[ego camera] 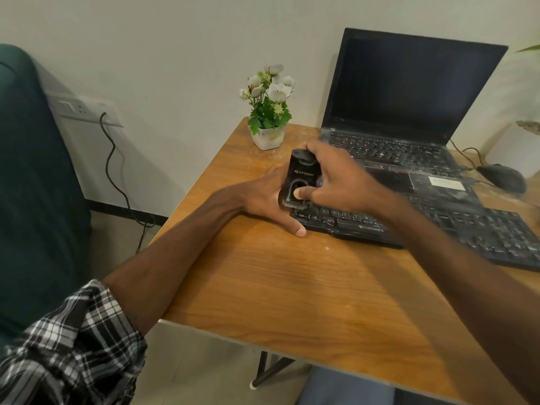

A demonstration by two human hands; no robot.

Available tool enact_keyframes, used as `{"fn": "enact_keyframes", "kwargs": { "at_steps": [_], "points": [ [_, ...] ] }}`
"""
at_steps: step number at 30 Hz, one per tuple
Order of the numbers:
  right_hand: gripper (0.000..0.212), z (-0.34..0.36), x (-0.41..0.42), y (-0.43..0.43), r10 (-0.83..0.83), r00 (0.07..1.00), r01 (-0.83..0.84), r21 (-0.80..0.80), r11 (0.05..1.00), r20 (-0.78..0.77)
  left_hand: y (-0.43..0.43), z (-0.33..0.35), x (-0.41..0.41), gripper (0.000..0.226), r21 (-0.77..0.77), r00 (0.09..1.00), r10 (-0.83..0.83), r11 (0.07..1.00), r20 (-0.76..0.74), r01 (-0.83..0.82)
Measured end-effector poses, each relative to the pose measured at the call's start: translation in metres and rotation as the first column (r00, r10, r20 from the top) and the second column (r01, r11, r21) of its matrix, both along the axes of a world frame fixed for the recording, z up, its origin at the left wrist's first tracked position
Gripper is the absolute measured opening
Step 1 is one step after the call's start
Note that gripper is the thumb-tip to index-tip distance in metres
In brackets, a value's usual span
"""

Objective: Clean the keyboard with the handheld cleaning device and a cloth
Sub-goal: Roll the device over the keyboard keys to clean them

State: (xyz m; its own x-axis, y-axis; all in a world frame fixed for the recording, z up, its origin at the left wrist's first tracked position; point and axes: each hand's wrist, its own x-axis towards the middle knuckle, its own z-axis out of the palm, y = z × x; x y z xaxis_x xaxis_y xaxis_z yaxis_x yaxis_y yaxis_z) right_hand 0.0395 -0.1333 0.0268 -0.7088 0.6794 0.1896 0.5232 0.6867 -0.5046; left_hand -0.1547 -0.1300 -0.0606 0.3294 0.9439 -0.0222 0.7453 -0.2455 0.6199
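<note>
A black external keyboard (467,232) lies on the wooden table (292,287), angled toward the right. A black handheld cleaning device (302,173) stands with its brush end on the keyboard's left end. My right hand (339,176) grips the device from the right, thumb pressed on its front. My left hand (268,200) lies at the keyboard's left end, fingers behind the device and thumb against the keyboard's front corner. I see no cloth.
An open laptop (409,106) with a dark screen stands behind the keyboard. A small white pot of flowers (268,112) sits at the table's back left. A black mouse (504,176) lies at the right. A wall socket with a cable (84,109) is at the left.
</note>
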Motion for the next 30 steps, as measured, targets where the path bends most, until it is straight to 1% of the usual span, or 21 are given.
{"fn": "enact_keyframes", "kwargs": {
  "at_steps": [3,6,9,11,13,15,17,20,21,24,27,30],
  "points": [
    [0.051,-0.005,0.005,0.001,0.000,1.000,0.001,-0.017,1.000,0.022,-0.002,0.002,0.000,0.130,-0.011,1.000,-0.004,1.000,0.004,0.004],
    [0.052,-0.003,0.026,0.007,-0.044,0.997,0.048,-0.069,0.996,0.063,-0.003,0.002,-0.002,0.132,-0.056,0.999,0.009,0.998,0.043,-0.007],
    [0.054,-0.003,0.052,0.009,-0.091,0.994,0.097,-0.127,0.987,0.055,-0.004,0.002,-0.001,0.137,-0.064,0.998,0.004,0.998,0.059,0.000],
    [0.054,-0.001,0.063,0.009,-0.102,0.992,0.113,-0.140,0.984,0.080,-0.004,0.001,-0.001,0.138,-0.066,0.998,-0.002,0.998,0.068,0.007],
    [0.056,0.005,0.065,0.013,-0.093,0.983,0.112,-0.121,0.986,0.156,-0.005,0.002,-0.001,0.137,-0.066,0.997,-0.003,0.998,0.073,0.008],
    [0.059,0.014,0.059,0.017,-0.081,0.970,0.097,-0.059,0.994,0.230,-0.006,0.003,0.000,0.137,-0.060,0.998,-0.002,0.998,0.068,0.006],
    [0.061,0.020,0.046,0.019,-0.075,0.977,0.080,-0.020,0.997,0.199,-0.006,0.004,0.001,0.134,-0.061,0.998,0.004,0.998,0.061,0.000],
    [0.060,0.017,0.026,0.013,-0.053,0.997,0.055,-0.032,0.998,0.060,-0.005,0.006,0.002,0.129,-0.047,1.000,0.006,0.999,0.028,-0.005],
    [0.059,0.013,0.021,0.011,-0.047,0.998,0.049,-0.034,0.998,0.040,-0.005,0.005,0.002,0.128,-0.042,1.000,0.005,0.999,0.017,-0.004],
    [0.056,-0.002,0.020,0.009,-0.050,0.998,0.051,-0.044,0.998,0.042,-0.004,0.004,0.001,0.128,-0.044,1.000,0.007,0.999,0.017,-0.006],
    [0.058,-0.008,0.036,0.016,-0.105,0.994,0.105,-0.131,0.986,0.009,-0.003,0.003,-0.001,0.130,-0.058,1.000,0.004,0.998,0.027,-0.003],
    [0.062,-0.008,0.055,0.020,-0.151,0.988,0.152,-0.188,0.970,0.021,-0.004,0.002,-0.002,0.133,-0.056,1.000,0.001,0.998,0.023,0.001]
  ]
}}
